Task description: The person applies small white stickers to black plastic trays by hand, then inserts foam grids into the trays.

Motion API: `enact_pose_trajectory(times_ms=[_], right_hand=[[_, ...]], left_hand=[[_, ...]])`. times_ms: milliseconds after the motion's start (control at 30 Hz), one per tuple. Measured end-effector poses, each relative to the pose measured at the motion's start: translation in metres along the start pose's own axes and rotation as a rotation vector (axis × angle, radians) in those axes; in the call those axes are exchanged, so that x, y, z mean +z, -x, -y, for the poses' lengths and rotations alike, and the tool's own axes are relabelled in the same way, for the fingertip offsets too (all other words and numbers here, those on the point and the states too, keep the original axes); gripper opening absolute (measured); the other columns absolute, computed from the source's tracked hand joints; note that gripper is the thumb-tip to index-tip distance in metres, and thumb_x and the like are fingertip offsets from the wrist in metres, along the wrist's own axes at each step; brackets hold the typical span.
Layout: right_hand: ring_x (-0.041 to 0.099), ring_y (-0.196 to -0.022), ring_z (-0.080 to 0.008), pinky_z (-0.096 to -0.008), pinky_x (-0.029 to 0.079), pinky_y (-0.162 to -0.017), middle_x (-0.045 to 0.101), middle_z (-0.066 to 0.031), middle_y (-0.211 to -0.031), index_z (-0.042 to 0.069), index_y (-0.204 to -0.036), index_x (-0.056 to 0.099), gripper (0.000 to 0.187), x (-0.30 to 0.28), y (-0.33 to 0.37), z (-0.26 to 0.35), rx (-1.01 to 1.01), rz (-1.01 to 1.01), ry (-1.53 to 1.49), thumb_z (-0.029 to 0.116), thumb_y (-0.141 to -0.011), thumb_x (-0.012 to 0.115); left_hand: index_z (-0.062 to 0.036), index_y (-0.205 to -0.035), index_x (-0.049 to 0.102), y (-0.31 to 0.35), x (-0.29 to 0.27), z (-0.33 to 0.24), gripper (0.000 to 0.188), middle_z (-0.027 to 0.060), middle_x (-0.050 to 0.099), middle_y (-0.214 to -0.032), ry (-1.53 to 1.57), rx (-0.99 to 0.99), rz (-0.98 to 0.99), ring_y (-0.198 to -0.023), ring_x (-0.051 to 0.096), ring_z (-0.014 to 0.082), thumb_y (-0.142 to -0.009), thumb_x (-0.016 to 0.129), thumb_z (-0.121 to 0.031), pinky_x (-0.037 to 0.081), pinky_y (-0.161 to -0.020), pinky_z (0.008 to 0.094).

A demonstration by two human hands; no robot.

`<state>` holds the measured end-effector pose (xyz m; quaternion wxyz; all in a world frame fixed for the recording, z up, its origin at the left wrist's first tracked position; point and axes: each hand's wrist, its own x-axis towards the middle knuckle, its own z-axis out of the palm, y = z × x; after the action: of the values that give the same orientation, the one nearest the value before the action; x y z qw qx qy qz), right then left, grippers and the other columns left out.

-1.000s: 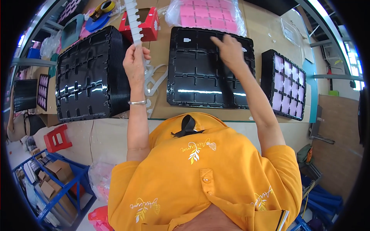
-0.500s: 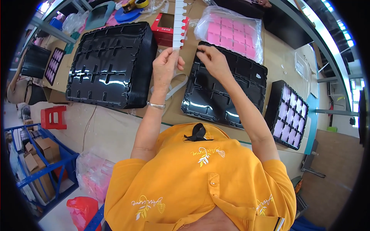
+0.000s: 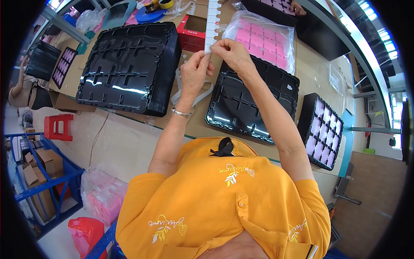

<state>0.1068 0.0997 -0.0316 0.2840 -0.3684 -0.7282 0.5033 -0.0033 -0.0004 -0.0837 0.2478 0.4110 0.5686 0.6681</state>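
Observation:
A long white strip (image 3: 212,26), divided into segments and notched along its right side, stands out away from me between my hands. My left hand (image 3: 194,74) pinches its lower end between thumb and fingers. Closed at the same end, my right hand (image 3: 233,55) has thumb and forefinger pressed to the strip; whether a small piece is between them is hidden. Under my right forearm lies a stack of black plastic trays (image 3: 239,105) with cross-shaped ridges. A taller stack of similar black trays (image 3: 125,64) stands left of my left hand.
A red box (image 3: 189,41) is behind my left hand. Pink pieces (image 3: 263,43) in clear plastic lie at the back. Another black tray (image 3: 323,129) holds pale lilac pieces at the right. White backing strip (image 3: 202,97) curls between the stacks. Another person's hand (image 3: 297,7) shows far right.
My right hand has moved left and back from above the tray stack to the strip's end. My left hand, still holding the strip, has shifted slightly right.

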Motion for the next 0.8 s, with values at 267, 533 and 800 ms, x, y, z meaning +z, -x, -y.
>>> enact_pose_trajectory(times_ms=[267, 533, 800], right_hand=[[0.042, -0.06, -0.0049, -0.0226, 0.031, -0.056, 0.052, 0.0047, -0.067, 0.001, -0.089, 0.07, 0.023, -0.007, 0.028, 0.016, 0.192, -0.014, -0.285, 0.023, -0.085, 0.071], [0.063, -0.073, -0.0139, -0.0294, 0.05, -0.072, 0.071, -0.0065, -0.077, 0.002, -0.089, 0.075, 0.025, -0.01, 0.124, -0.081, 0.428, 0.182, 0.159, 0.025, -0.079, 0.073], [0.069, -0.081, -0.0308, -0.0402, 0.052, -0.075, 0.071, -0.0124, -0.084, 0.006, -0.084, 0.07, 0.023, 0.021, 0.152, -0.107, 0.324, 0.043, 0.706, 0.029, -0.084, 0.069]], left_hand=[[-0.0004, -0.093, 0.065, -0.021, -0.013, 0.023, 0.01, 0.015, 0.068, -0.075, -0.598, 0.592, -0.188, -0.063, 0.068, 0.026, -0.091, 0.063, -0.01, 0.052, -0.057, 0.0359], [0.0002, -0.102, 0.065, -0.018, -0.011, 0.014, 0.016, 0.0059, 0.071, -0.079, -0.084, 0.027, -0.124, -0.063, 0.066, 0.0111, -0.096, 0.057, -0.011, 0.055, -0.059, 0.0256], [-0.0017, -0.103, 0.066, -0.013, -0.008, 0.019, 0.019, 0.0037, 0.07, -0.077, -0.076, 0.061, -0.086, -0.061, 0.063, 0.0072, -0.097, 0.058, -0.018, 0.052, -0.056, 0.0226]])
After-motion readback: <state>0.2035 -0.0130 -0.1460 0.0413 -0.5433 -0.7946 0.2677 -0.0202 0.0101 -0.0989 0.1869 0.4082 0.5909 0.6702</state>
